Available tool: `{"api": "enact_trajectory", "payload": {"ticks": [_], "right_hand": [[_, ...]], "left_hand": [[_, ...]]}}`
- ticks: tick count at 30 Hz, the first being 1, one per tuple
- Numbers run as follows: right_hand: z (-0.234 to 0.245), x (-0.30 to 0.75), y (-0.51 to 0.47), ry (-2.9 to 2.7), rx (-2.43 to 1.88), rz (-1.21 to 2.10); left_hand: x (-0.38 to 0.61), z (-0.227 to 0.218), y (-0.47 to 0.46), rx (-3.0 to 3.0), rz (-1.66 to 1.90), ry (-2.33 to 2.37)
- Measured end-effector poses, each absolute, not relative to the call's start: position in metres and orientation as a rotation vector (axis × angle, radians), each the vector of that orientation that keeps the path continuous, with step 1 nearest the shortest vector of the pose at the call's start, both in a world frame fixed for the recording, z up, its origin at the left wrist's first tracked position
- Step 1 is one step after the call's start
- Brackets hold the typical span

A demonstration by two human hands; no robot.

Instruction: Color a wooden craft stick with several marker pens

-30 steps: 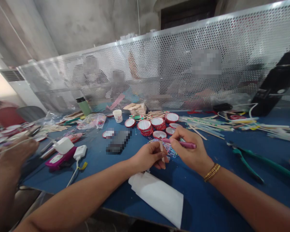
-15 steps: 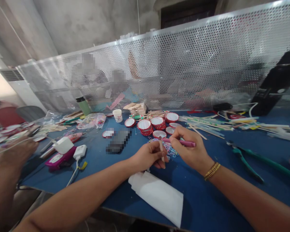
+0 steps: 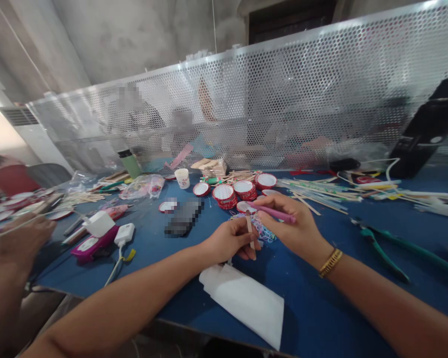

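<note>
- Right hand (image 3: 300, 231) tips upward from half a second ago, index finger reaching further left; sits near three o'clock of left hand. Fingers nearly closed, gripping purple pen.
- Left hand (image 3: 231, 241), unmoved: thumb and fingers pinched shut on wooden stick, remaining fingers curled beneath.
- Purple pen (image 3: 275, 213) swings up with the hand. Leading end now at twelve o'clock from stick's top, apparently clear of it; contact there looks paused.
- Wooden stick (image 3: 249, 224) stays in left grip, near upright, dark patch at upper tip. Coloured loops (image 3: 264, 229) lie at about three o'clock from it.
</note>
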State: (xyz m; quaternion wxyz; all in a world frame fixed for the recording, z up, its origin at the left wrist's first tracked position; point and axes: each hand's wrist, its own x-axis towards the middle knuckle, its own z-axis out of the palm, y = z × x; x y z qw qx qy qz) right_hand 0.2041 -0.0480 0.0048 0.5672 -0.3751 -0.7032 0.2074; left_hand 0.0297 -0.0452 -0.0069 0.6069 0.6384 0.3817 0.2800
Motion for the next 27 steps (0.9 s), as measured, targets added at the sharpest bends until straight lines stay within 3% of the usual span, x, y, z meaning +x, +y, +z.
{"api": "enact_trajectory", "payload": {"ticks": [10,27], "right_hand": [[0.0074,0.2068,-0.0479,-1.638,-0.992,0.239],[0.0011,0.2067,-0.0435,-1.656,-1.016,0.191]], "left_hand": [[0.0296,-0.0046,-0.0469,1.482,0.647,0.878],[0.0296,-0.0049,-0.0471,1.501,0.645,0.878]]}}
